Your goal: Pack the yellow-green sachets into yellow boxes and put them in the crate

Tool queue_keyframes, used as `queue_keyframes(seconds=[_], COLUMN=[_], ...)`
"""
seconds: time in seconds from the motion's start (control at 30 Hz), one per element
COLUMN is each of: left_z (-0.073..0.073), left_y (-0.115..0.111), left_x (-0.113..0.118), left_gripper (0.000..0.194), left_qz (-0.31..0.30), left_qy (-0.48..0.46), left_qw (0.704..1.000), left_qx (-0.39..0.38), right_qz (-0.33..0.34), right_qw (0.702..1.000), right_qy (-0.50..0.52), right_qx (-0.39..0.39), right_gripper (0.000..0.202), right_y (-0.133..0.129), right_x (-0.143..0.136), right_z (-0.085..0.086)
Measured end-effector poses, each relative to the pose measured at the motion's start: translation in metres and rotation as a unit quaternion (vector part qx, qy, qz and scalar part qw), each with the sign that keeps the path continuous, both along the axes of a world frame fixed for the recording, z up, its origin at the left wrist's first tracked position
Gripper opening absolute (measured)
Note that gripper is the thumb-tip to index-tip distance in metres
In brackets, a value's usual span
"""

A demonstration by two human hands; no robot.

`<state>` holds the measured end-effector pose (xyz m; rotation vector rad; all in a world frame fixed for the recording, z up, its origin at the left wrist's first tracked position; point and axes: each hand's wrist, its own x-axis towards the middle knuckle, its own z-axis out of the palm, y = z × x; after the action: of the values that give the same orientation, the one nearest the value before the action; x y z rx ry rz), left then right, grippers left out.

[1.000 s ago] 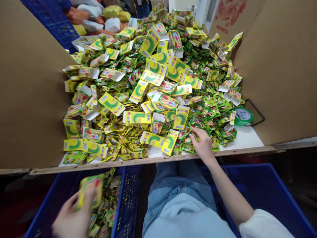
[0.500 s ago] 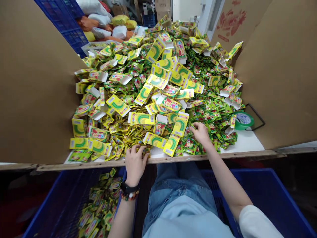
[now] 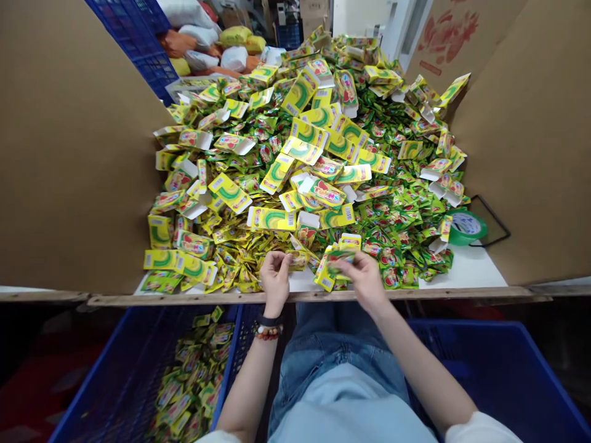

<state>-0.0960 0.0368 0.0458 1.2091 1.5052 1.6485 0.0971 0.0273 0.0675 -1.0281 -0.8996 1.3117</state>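
My left hand (image 3: 276,278), with dark and beaded bands on its wrist, is closed in a pinch on a small yellow sachet (image 3: 298,261) just above the table's front edge. To its right, my right hand (image 3: 368,283) pinches a green sachet (image 3: 340,258), slightly blurred. Beneath that green sachet lies a yellow flat carton (image 3: 325,274), partly covered. Loose yellow sachets (image 3: 240,261) are heaped by my left hand, and green sachets (image 3: 401,240) by my right. Several yellow cartons with open white flaps, such as one carton (image 3: 271,218), lie on the heap.
Cardboard walls (image 3: 78,154) flank the heap on both sides. A green tape roll (image 3: 467,226) sits at the right by a black wire frame (image 3: 501,227). Below the wooden edge (image 3: 194,299) stand a blue crate (image 3: 120,369) holding filled cartons and another blue crate (image 3: 489,369).
My left hand has risen slightly and now pinches a yellow sachet. My right hand has come left and down with a green sachet. Cartons between the hands have shifted, and the view moved slightly.
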Motion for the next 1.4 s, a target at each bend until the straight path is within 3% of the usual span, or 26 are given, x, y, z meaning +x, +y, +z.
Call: queue_keyframes(seconds=[0.07, 0.2, 0.4, 0.53, 0.6, 0.73, 0.83, 0.97, 1.07, 1.13, 1.2, 1.27, 1.33, 1.4], left_z=[0.002, 0.001, -0.001, -0.001, -0.001, 0.006, 0.019, 0.025, 0.014, 0.004, -0.003, -0.006, -0.006, -0.002], left_y=[-0.002, -0.010, -0.024, -0.032, -0.028, 0.000, 0.017, 0.002, -0.021, -0.029, -0.029, -0.022, -0.013, -0.003], left_x=[0.011, 0.017, -0.001, -0.015, -0.028, -0.066, -0.081, -0.066, -0.046, -0.034, -0.023, -0.012, -0.002, 0.007], left_gripper=[0.031, 0.040, 0.044, 0.041, 0.040, 0.040, 0.039, 0.042, 0.045, 0.039, 0.025, 0.018, 0.021, 0.019], left_qz=[-0.004, -0.026, 0.000, -0.007, 0.020, 0.144, 0.161, 0.176, 0.139, 0.106, 0.056, -0.039, -0.142, -0.188], left_qy=[-0.061, -0.167, -0.157, -0.148, -0.131, -0.023, 0.134, 0.372, 0.444, 0.443, 0.422, 0.400, 0.381, 0.373], left_qw=[0.998, 0.985, 0.983, 0.980, 0.984, 0.988, 0.978, 0.910, 0.879, 0.884, 0.903, 0.915, 0.911, 0.905], left_qx=[-0.005, -0.035, -0.091, -0.134, -0.123, -0.050, -0.020, -0.037, -0.107, -0.104, -0.051, 0.016, 0.062, 0.077], right_qz=[0.035, 0.010, -0.026, -0.095, -0.136, -0.141, -0.096, -0.089, -0.091, -0.089, -0.093, -0.109, -0.132, -0.160], right_qw=[0.999, 1.000, 0.993, 0.990, 0.989, 0.984, 0.970, 0.959, 0.961, 0.963, 0.964, 0.965, 0.967, 0.972], right_qy=[0.029, 0.006, -0.091, -0.074, -0.041, 0.104, 0.203, 0.242, 0.238, 0.230, 0.222, 0.213, 0.191, 0.152], right_qx=[-0.018, -0.007, 0.071, 0.068, 0.042, -0.037, -0.089, -0.116, -0.107, -0.105, -0.110, -0.112, -0.102, -0.076], right_gripper=[0.025, 0.020, 0.014, 0.010, 0.020, 0.040, 0.034, 0.029, 0.028, 0.028, 0.029, 0.030, 0.030, 0.028], right_y=[-0.010, -0.010, -0.015, -0.016, -0.010, 0.003, 0.006, 0.001, -0.002, -0.003, -0.004, -0.005, -0.007, -0.009], right_x=[-0.029, -0.061, -0.072, -0.071, -0.060, -0.026, -0.001, 0.024, 0.035, 0.038, 0.040, 0.040, 0.040, 0.039], right_z=[-0.007, -0.019, -0.027, -0.031, -0.029, -0.021, -0.019, -0.023, -0.026, -0.027, -0.027, -0.027, -0.026, -0.022])
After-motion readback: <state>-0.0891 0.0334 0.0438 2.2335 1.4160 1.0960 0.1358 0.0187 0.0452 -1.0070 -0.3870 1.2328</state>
